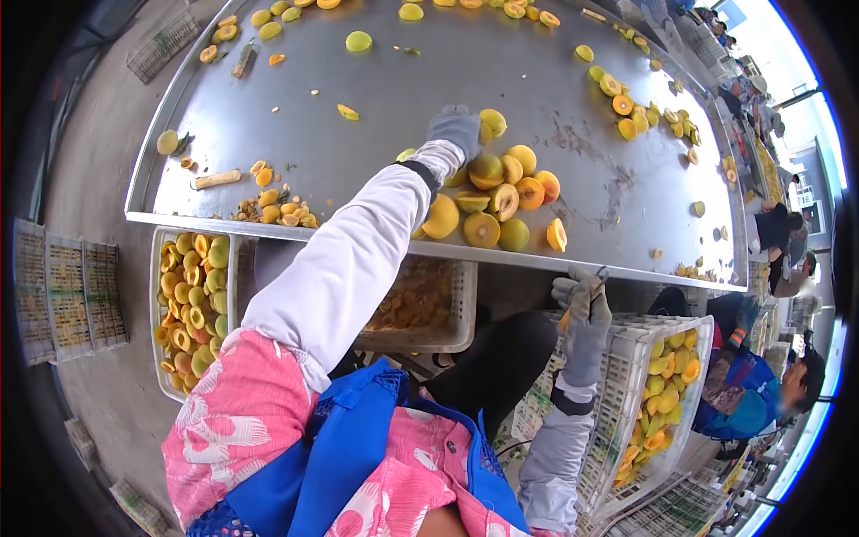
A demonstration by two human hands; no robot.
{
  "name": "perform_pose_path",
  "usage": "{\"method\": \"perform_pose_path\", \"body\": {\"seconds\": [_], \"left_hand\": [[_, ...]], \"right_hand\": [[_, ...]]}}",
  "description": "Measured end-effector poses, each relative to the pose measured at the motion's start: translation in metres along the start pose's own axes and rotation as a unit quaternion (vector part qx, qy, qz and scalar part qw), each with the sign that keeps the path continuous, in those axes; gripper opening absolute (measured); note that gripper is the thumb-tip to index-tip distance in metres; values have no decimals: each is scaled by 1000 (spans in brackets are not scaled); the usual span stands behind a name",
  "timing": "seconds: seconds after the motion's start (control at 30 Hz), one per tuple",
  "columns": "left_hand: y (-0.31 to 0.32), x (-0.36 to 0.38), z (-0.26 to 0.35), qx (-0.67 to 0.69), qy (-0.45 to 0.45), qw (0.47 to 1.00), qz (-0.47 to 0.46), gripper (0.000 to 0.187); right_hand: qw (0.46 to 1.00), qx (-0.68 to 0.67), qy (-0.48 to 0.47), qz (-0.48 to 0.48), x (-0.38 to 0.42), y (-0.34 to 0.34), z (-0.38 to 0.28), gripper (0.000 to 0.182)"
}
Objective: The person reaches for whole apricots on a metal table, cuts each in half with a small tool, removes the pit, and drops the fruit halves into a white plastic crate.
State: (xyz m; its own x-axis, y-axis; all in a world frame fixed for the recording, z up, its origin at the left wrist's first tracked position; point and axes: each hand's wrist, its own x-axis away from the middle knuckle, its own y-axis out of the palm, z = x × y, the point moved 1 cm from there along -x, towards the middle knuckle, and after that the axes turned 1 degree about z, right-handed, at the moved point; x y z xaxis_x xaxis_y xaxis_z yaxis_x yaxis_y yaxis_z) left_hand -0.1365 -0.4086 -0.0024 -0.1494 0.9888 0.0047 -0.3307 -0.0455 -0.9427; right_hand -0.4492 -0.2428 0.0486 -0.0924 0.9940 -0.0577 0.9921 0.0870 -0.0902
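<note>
My left hand [455,132], in a grey glove, reaches over the metal table with its fingers curled down. It lies at the far side of a pile of yellow peaches [486,170], some whole and some halved, close against one peach [493,122]. Whatever its fingers hold is hidden. Near the table's front edge, my right hand [586,315], also gloved, is closed around what looks like a small knife [602,271]; its dark tip pokes out above the fingers. A cut peach piece [557,235] rests on the table nearby.
Peach halves [624,105] are scattered along the metal table's [358,89] right and far sides. Below its front edge stand a crate of peach halves [192,295] and a bin of scraps [416,300]. Another crate [617,403] is at right, beside a co-worker [752,394].
</note>
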Motion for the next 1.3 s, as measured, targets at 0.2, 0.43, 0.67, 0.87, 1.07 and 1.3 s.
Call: {"method": "perform_pose_path", "body": {"seconds": [0.2,0.43,0.67,0.87,1.07,1.3], "left_hand": [[-8,28,1,221,77,966,111,28],[-58,193,11,197,302,931,-56,34],[-67,142,-53,208,75,963,156,56],[-20,93,-43,-59,56,997,6,52],[-41,117,-48,705,-154,690,-57,34],[-76,257,-7,620,180,762,51,53]], "right_hand": [[995,-35,89,36,-6,1,15,27],[990,-125,65,-5,-9,21,38,27],[997,12,69,43,44,14,-13,32],[985,5,169,42,95,46,-43,36],[964,-68,248,-64,124,81,-25,34],[963,-70,186,-183,123,142,-53,36]]}}
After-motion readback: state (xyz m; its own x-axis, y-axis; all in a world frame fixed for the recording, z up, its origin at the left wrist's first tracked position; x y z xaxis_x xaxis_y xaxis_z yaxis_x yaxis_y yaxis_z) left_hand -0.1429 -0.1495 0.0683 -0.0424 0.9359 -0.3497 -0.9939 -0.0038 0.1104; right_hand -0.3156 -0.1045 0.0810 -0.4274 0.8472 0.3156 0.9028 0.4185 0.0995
